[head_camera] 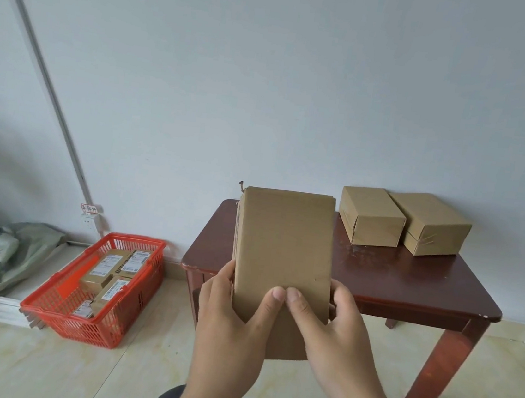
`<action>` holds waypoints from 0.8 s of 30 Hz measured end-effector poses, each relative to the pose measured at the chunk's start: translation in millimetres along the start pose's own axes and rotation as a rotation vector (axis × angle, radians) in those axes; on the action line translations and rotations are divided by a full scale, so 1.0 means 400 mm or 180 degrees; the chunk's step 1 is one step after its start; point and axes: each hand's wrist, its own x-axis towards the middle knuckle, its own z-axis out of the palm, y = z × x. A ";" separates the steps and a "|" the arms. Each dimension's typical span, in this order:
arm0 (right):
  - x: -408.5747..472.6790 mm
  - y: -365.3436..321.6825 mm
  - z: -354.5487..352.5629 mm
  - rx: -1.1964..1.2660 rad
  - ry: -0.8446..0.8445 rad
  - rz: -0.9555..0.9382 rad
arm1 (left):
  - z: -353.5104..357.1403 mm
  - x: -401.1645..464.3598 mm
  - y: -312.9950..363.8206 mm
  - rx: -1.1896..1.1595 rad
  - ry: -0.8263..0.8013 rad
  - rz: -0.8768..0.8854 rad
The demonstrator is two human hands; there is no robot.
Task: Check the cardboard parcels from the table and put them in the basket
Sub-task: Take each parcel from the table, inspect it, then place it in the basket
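- Parcel [283, 251] upright, gripped by both my hands: left hand [233, 321], right hand [330, 333], thumbs meeting on its face.
- Basket [52, 312] well left of left hand; two boxes [400, 220] beyond right hand.

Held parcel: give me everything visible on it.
The held parcel is a flat rectangular box of plain brown cardboard, stood upright on end with its broad blank face to the camera; no label shows. Layered flap edges run down its left side. It is off the table, in front of it. The left hand and right hand grip its lower part, thumbs meeting on the front face.
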 end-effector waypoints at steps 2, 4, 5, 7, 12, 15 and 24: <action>0.005 -0.006 -0.002 0.0111 0.0110 0.0067 | 0.007 -0.016 -0.013 0.0111 0.0012 0.0115; 0.005 -0.009 -0.002 0.0141 0.0185 0.0080 | 0.012 -0.026 -0.019 0.0159 -0.0011 0.0097; 0.004 -0.009 -0.002 0.0132 0.0210 0.0068 | 0.014 -0.026 -0.024 0.0110 -0.0024 0.0063; -0.001 -0.006 -0.003 0.0088 0.0233 0.0004 | 0.013 -0.015 -0.024 -0.0015 -0.0068 -0.0008; -0.022 0.008 0.006 0.0047 0.0164 -0.0117 | -0.003 0.019 0.002 -0.0144 -0.0029 0.0009; -0.023 0.000 0.010 0.0028 0.0156 -0.0143 | 0.000 0.012 0.012 -0.0029 0.0003 0.0138; -0.015 -0.009 0.005 -0.0123 0.0158 -0.0206 | 0.001 -0.006 0.010 -0.0260 0.0011 -0.0026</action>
